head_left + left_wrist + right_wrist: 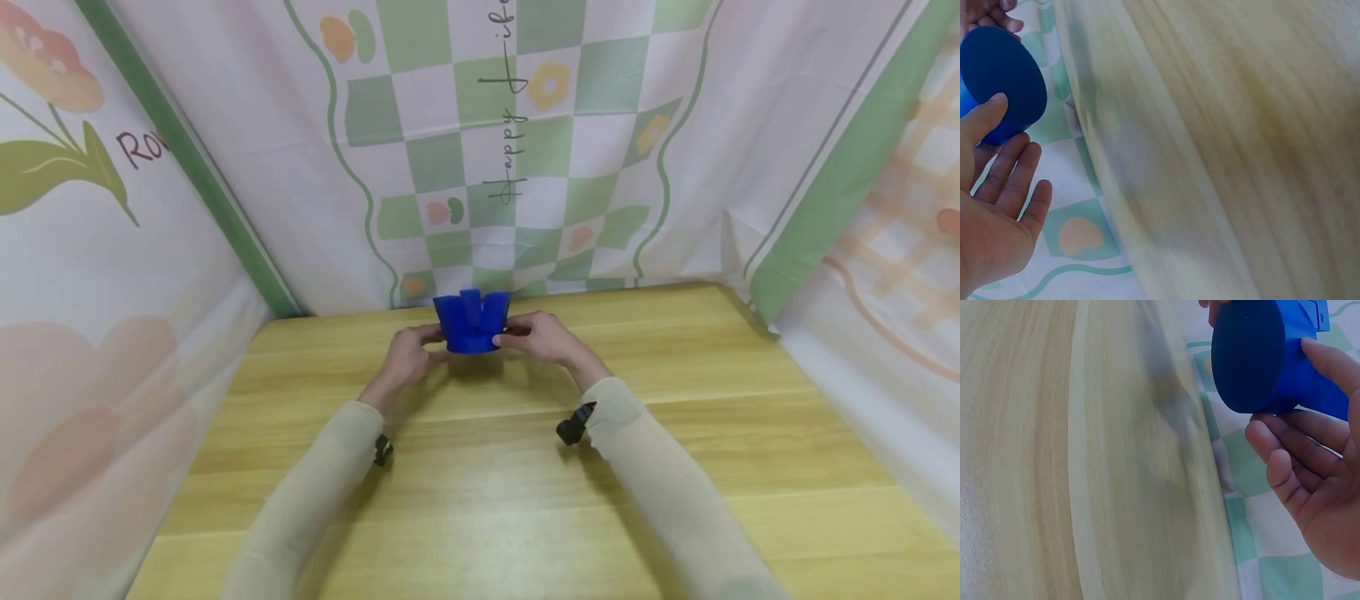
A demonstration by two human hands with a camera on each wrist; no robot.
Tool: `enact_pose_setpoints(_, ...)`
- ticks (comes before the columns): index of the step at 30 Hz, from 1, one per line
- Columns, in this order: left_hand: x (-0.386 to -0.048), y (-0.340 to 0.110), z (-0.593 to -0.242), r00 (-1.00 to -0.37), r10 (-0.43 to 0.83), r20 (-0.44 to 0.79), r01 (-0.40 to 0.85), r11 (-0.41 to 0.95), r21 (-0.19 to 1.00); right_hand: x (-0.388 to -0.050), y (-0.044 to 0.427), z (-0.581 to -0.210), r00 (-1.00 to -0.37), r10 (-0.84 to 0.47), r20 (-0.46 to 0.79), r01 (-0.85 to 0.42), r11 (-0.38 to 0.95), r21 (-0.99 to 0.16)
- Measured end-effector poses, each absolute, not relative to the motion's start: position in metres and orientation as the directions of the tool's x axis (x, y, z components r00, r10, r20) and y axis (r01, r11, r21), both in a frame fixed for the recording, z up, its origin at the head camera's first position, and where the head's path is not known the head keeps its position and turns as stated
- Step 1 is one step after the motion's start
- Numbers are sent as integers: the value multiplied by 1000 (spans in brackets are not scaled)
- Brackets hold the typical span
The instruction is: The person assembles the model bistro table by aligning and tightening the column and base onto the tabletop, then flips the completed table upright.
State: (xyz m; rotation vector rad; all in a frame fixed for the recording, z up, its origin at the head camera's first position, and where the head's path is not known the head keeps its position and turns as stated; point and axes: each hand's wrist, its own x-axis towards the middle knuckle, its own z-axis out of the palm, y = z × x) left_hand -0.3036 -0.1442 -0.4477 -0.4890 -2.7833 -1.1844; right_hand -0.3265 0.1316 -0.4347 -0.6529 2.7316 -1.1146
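Between the two hands is a blue plastic piece (471,340) with a round base and several flared upright slats, like a crown-shaped holder; its exact kind is unclear. It is held upright, raised off the table near the back edge, its flat underside (1013,65) showing in the left wrist view. My left hand (407,358) pinches its left side, with the thumb on the base's underside. On the right side, my right hand (546,337) grips it, thumb against the wall and fingers under the lower edge. In the right wrist view, the blue piece (1249,359) hides part of the other hand.
A light wood-grain table (480,500) spreads under both forearms. Behind it hangs a green-and-white checked cloth (480,167), with printed cloth walls (90,275) at the sides. Dark wrist cameras (573,425) sit under the sleeves.
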Motion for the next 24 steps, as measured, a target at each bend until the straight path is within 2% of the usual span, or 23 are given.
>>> enact_pose_setpoints(8, -302, -143, -444, -950, 237, 202, 306, 597, 742, -326, 135, -430, -892, -444, 88, -375, 618, -691)
enact_pose_setpoints(16, -301, -143, -436, -959, 232, 162, 269, 573, 774, -325, 138, -427, -869, -488, 75, -390, 585, -711)
enact_pose_setpoints(24, -299, -142, -434, -973, 212, 93, 201, 571, 796, -324, 140, -429, -878, -472, 75, -379, 591, -713)
